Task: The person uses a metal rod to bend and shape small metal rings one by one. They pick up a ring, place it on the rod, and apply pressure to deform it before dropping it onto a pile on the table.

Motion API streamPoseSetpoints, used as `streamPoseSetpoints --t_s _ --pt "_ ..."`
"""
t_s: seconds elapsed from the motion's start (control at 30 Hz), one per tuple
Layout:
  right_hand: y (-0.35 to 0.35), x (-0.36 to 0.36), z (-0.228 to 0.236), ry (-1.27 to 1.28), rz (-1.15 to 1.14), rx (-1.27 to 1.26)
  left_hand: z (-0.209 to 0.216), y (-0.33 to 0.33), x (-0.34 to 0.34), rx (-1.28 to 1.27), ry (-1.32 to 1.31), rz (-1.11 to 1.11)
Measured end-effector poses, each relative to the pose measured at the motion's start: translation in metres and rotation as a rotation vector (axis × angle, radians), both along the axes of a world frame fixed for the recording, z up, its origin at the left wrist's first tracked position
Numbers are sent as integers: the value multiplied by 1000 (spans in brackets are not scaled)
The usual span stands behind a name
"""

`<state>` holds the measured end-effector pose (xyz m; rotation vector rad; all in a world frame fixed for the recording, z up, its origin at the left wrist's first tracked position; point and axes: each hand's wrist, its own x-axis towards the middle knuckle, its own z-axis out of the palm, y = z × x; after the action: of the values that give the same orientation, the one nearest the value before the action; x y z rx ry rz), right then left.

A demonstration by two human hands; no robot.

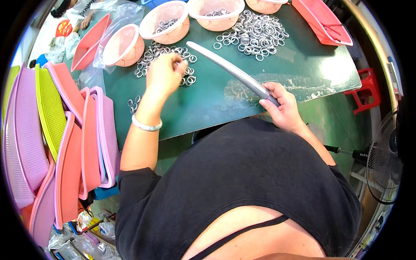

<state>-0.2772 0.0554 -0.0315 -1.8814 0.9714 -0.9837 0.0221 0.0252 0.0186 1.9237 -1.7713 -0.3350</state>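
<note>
My right hand [282, 104] is closed round the thick end of a grey tapered ring mandrel [234, 70], whose narrow tip points up and left over the table. My left hand [165, 74], with a pale bangle [147, 124] on its wrist, is over a pile of silver metal rings [151, 53]. Its thumb and fingers are pinched together. Whether a ring is between them I cannot make out. A few loose rings [134, 104] lie beside my left forearm. A larger heap of rings [255, 34] lies beyond the mandrel.
Pink mesh baskets [125, 48] line the far side of the green table [208, 102], some holding rings. A coral tray [318, 19] is at far right. Stacked plastic baskets [28, 130] crowd the left. A red stool [367, 90] and a fan [381, 151] stand right. Another person's hand [86, 21] shows far left.
</note>
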Motion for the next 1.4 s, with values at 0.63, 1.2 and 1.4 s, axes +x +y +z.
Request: streamPoseSetpoints --t_s 0.63,1.2,1.4 --pt "0 0 1 125 48 -47 -23 7 10 -80 1273 -106" --pt "1 11 11 45 99 -27 -29 19 -33 2 1484 -407" --pt "2 12 11 57 93 -148 -18 24 -30 -33 1410 -514"
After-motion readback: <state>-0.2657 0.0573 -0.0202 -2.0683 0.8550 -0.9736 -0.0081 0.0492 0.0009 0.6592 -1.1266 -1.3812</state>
